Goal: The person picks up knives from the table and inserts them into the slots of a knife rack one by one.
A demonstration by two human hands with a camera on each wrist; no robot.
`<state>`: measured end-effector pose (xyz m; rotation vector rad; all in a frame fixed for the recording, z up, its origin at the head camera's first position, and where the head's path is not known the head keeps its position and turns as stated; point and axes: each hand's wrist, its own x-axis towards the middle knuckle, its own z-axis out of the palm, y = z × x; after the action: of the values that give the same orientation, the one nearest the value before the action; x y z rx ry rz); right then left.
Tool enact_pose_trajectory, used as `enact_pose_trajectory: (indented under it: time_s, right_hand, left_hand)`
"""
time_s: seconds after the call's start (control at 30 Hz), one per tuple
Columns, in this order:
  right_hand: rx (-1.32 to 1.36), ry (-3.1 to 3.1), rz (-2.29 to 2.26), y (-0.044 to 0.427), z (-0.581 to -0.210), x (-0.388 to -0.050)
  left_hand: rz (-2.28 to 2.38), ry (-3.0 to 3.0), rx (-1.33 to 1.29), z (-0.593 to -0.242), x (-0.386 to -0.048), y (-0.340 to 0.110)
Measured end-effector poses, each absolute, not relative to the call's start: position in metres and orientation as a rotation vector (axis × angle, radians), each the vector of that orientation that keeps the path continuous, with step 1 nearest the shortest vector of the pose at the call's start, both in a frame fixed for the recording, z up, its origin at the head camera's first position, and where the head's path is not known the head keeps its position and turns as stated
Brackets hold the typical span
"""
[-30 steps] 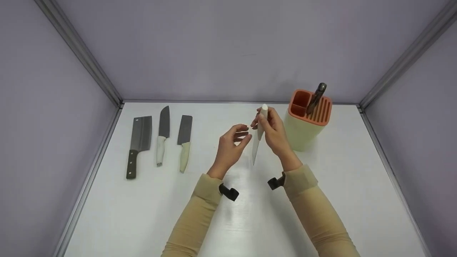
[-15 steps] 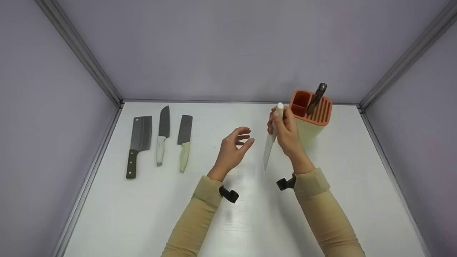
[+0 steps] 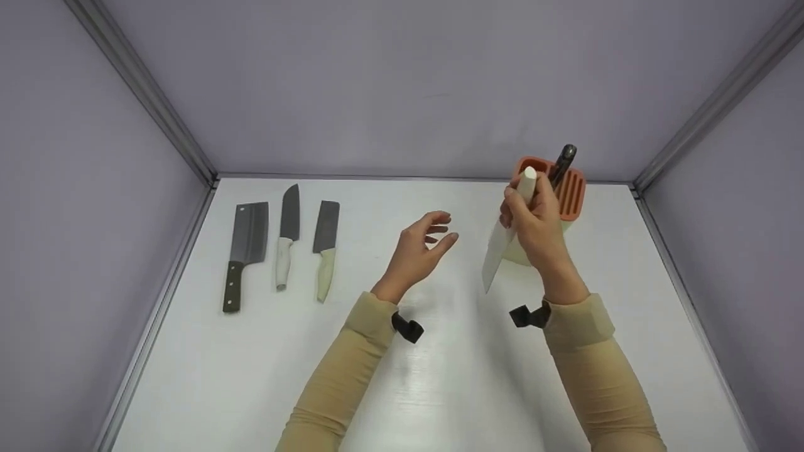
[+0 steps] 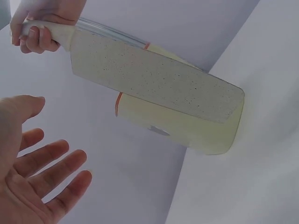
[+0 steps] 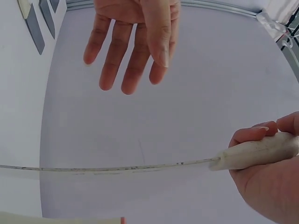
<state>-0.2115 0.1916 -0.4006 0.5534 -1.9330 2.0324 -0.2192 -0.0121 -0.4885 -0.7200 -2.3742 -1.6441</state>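
My right hand [image 3: 539,223] grips the pale handle of a kitchen knife [image 3: 496,254], its blade pointing down. In the left wrist view the broad, speckled blade of that knife [image 4: 154,79] passes in front of the knife block. The pale green knife block [image 3: 516,254] has an orange slotted top [image 3: 573,194], partly hidden behind my right hand. A dark-handled utensil [image 3: 565,160] stands in the block. My left hand [image 3: 419,251] hovers to the left of the knife, fingers relaxed and apart, holding nothing.
On the left of the white table [image 3: 402,402] lie a cleaver [image 3: 247,245] with a dark handle, a white-handled knife [image 3: 289,220] and a cream-handled knife [image 3: 325,235]. Grey panels [image 3: 402,81] wall the table at the back and sides.
My right hand has carried the knife rightward to in front of the block, turning more of the blade's face into view. My left hand has shifted slightly right, its fingers a little wider.
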Motion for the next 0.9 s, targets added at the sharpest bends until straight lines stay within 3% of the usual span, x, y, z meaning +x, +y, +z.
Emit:
enact_pose_trajectory:
  time_s: [0.53,0.9]
  right_hand:
    - [0.572,-1.777,2.094,0.226,-0.351,-0.200]
    - [0.483,-1.617,2.238,0.248,-0.315,-0.210]
  left_hand:
    - [-1.616,-2.407,-0.769,-0.479,-0.223,0.001]
    - [-1.594,-2.427,-0.798,-0.471,-0.227,0.011]
